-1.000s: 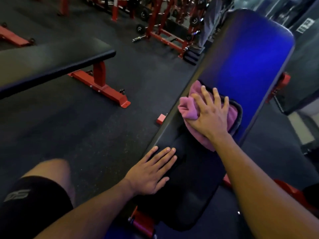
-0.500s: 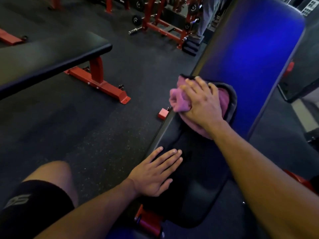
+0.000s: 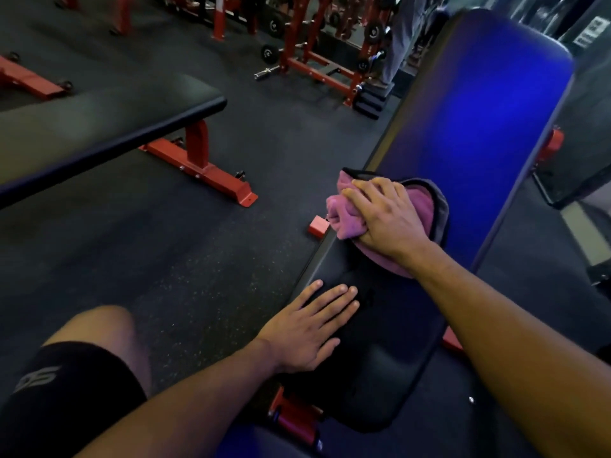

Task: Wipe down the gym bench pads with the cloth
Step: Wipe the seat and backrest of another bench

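1. A pink cloth point(image 3: 347, 216) is seen bunched into soft folds, and it looks fluffy like a towel. A dark grey edge of fabric point(image 3: 441, 213) curves round its right side; it cannot be told if this is part of the same cloth.
2. The cloth is pressed down by the right hand point(image 3: 386, 219), at the lower end of the back pad point(image 3: 479, 120), near its left edge. The fingers are bent a little over the bunched folds, so the cloth is held under the grip.
3. The back pad is long and flat with round corners. Its cover is smooth and shiny, and blue light is thrown back from it. Its long side runs up and away from the person, leaning toward the top right of the view.
4. The seat pad point(image 3: 390, 358) is dark, smooth and wider at the near end, with soft round corners. It lies in line with the back pad.
5. The left hand point(image 3: 310, 328) is laid flat on the seat pad with straight fingers. Nothing is held in it.
6. A second bench point(image 3: 99, 123) with a flat black pad and red metal legs is seen to the left, well apart.
7. The floor point(image 3: 198, 276) is dark and rough with tiny pale specks. Red racks point(image 3: 314, 61) stand far off.
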The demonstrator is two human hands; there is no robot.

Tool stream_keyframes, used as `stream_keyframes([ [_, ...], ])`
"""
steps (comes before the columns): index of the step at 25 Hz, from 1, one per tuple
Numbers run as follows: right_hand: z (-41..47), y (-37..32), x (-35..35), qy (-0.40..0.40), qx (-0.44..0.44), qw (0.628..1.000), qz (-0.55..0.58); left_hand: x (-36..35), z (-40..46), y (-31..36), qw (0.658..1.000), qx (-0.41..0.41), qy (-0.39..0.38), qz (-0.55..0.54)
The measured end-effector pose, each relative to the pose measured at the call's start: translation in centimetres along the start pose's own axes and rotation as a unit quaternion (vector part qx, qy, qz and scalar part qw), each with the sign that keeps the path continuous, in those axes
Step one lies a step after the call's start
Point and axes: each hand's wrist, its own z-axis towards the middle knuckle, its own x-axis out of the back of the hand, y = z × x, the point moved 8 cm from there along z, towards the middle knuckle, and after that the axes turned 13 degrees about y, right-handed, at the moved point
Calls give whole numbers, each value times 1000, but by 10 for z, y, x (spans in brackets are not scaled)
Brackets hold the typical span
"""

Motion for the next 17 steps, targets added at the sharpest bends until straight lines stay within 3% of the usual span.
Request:
stream_keyframes([
  [5,49,-7,-4,-86,43,994,-54,-18,-45,22,998,-50,-7,47],
  [10,57,-58,-45,-300,131,943,-52,-23,-70,31,998,-55,-19,28],
  [17,-3,-185,-63,-322,281,904,5,-22,-90,36,998,-26,-49,10],
])
